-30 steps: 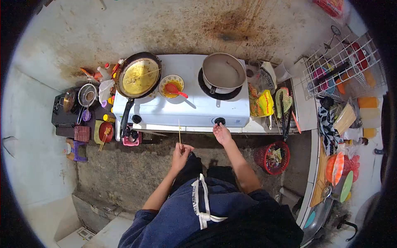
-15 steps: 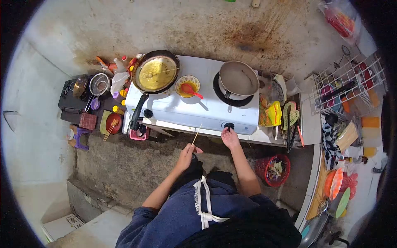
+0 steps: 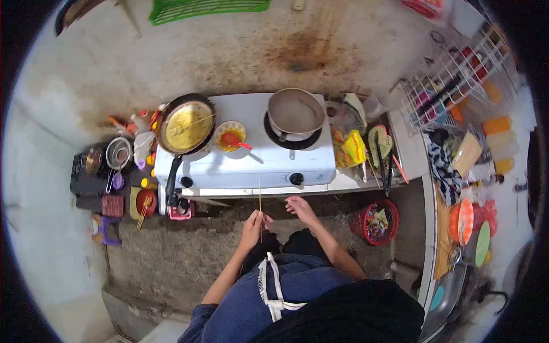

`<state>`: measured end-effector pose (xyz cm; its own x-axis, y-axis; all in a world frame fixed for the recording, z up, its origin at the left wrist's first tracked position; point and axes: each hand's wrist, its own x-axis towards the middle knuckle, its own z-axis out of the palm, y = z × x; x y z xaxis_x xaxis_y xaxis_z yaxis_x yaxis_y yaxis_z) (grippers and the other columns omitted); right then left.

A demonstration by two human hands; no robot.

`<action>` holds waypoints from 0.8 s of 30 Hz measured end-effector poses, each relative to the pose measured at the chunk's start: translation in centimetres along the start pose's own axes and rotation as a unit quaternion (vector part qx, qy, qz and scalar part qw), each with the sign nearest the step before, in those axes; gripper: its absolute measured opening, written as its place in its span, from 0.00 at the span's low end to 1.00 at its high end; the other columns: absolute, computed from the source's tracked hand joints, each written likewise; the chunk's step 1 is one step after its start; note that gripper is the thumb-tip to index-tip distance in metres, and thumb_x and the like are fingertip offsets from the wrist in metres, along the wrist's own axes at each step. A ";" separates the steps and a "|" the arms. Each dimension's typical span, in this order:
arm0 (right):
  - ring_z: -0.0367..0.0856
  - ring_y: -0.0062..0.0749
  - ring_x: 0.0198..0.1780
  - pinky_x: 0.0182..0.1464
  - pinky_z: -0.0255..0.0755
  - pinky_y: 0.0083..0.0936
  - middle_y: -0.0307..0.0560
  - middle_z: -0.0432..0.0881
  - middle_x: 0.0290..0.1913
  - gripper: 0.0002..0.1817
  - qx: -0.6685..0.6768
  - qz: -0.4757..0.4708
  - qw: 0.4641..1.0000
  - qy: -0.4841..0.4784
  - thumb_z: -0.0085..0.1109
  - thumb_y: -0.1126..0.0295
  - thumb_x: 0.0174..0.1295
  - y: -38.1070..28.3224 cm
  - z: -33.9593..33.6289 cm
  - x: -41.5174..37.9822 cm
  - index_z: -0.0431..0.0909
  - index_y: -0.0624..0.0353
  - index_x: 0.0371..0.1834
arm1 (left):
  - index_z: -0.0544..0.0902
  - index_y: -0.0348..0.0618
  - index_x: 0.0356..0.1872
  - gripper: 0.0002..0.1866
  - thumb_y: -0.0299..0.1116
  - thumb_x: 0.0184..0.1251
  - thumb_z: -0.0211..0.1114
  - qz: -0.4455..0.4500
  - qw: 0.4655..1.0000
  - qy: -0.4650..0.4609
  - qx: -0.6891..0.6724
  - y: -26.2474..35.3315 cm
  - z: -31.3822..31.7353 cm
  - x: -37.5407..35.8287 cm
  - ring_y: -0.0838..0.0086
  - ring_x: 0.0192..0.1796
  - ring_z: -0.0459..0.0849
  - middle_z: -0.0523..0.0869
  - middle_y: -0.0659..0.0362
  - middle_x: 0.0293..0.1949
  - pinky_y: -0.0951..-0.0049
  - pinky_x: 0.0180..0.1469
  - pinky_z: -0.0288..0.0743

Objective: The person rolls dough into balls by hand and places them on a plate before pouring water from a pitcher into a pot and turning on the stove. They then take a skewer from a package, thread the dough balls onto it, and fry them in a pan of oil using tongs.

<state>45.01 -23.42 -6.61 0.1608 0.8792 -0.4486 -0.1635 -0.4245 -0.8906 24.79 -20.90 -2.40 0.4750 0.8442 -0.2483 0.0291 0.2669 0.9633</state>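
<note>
My left hand point(image 3: 251, 227) grips a thin wooden skewer point(image 3: 259, 197) that points up toward the stove. Beside it, my right hand point(image 3: 301, 209) is empty with its fingers apart, just below the right knob point(image 3: 295, 179) and not touching it. Both hands are in front of the white two-burner stove point(image 3: 240, 170). A dark-rimmed frying pan point(image 3: 173, 178) on the left burner holds a yellow, egg-like layer point(image 3: 186, 124) with a skewer lying across it. Between the burners sits a patterned bowl point(image 3: 220, 130) with orange-yellow liquid and a red spoon point(image 3: 231, 139). A grey pan point(image 3: 296, 110) rests on the right burner.
Several skewers lie on a red plate point(image 3: 150, 207) at the left. A red basket point(image 3: 393, 228) of scraps stands on the floor at right. Utensils and a yellow packet point(image 3: 355, 147) are right of the stove, near a white wire rack point(image 3: 457, 86).
My right hand has left the stove knob and drawn back toward my body. The skewer in my left hand has turned more upright. The camera view has shifted, showing more wall.
</note>
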 end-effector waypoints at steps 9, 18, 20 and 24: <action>0.77 0.25 0.32 0.36 0.71 0.20 0.44 0.77 0.29 0.09 -0.185 -0.151 0.906 0.351 0.50 0.76 0.56 -2.8 -13.7 -4.0 0.70 0.62 0.41 | 0.72 0.42 0.27 0.15 0.40 0.69 0.44 -0.026 0.988 -0.143 0.045 0.4 7.0 2.5 0.85 0.19 0.64 0.75 0.65 0.22 0.83 0.22 0.60; 0.57 0.50 0.60 0.58 0.56 0.44 0.54 0.61 0.56 0.37 -0.437 0.056 0.732 0.519 0.62 0.68 0.45 -6.3 -28.9 -3.4 0.55 0.62 0.59 | 0.72 0.40 0.25 0.16 0.39 0.69 0.44 0.006 0.987 -0.140 0.079 2.8 15.6 4.8 0.86 0.20 0.62 0.68 0.67 0.18 0.83 0.24 0.57; 0.54 0.49 0.62 0.60 0.54 0.44 0.54 0.59 0.57 0.41 -0.445 0.115 0.751 0.473 0.63 0.68 0.45 -6.2 -30.2 -2.8 0.50 0.62 0.61 | 0.72 0.40 0.26 0.16 0.39 0.69 0.44 0.002 0.988 -0.135 0.071 3.3 16.7 5.0 0.86 0.21 0.63 0.69 0.67 0.19 0.83 0.24 0.58; 0.53 0.54 0.64 0.62 0.54 0.42 0.63 0.53 0.61 0.49 -0.441 0.174 0.791 0.387 0.66 0.66 0.44 -3.5 -33.9 -0.7 0.40 0.66 0.64 | 0.73 0.39 0.27 0.15 0.38 0.69 0.45 0.006 0.991 -0.117 0.068 3.9 17.2 4.4 0.85 0.24 0.64 0.72 0.66 0.21 0.83 0.27 0.60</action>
<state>78.48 -29.87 -5.70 0.8593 0.4237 -0.2864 0.3574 -0.8981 -0.2563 42.08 -24.14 2.05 0.6671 0.7114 -0.2212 0.1331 0.1783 0.9749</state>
